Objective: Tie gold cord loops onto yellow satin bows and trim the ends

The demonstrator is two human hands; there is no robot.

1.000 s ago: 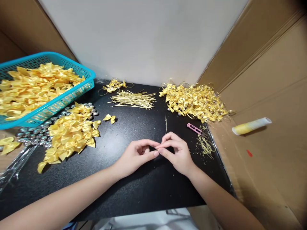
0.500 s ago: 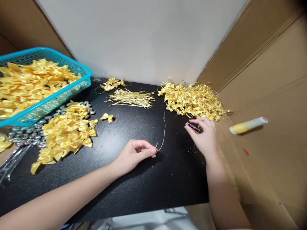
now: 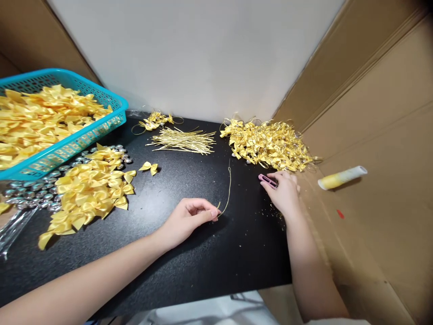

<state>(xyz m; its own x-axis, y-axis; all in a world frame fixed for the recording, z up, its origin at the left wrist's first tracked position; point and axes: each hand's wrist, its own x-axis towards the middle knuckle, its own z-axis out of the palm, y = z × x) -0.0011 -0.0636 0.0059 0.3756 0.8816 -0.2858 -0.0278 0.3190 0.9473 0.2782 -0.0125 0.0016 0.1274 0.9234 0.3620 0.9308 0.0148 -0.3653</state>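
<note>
My left hand (image 3: 199, 214) is pinched over the middle of the black table. Between its thumb and fingers is one end of a thin gold cord (image 3: 229, 189). The cord curves up and away from me, with a small loop near its far end. At the right, my right hand (image 3: 282, 187) has its thumb and fingers closed around a small pink-and-black tool (image 3: 268, 181), low over the table. The tool's kind is not clear. A pile of yellow bows with gold loops and beads (image 3: 270, 144) lies just beyond my right hand.
A turquoise basket (image 3: 117, 101) of yellow bows stands at the left. Before it lie silvery beads (image 3: 37, 192) and loose yellow bows (image 3: 91, 189). A single bow (image 3: 149, 168) and a bundle of gold cords (image 3: 184, 141) lie mid-table. Cardboard (image 3: 379, 113) borders the right side.
My right hand has shifted slightly, and more of the pink tool shows beyond its fingertips. My left hand keeps its pinch on the cord. The whole view has moved a little.
</note>
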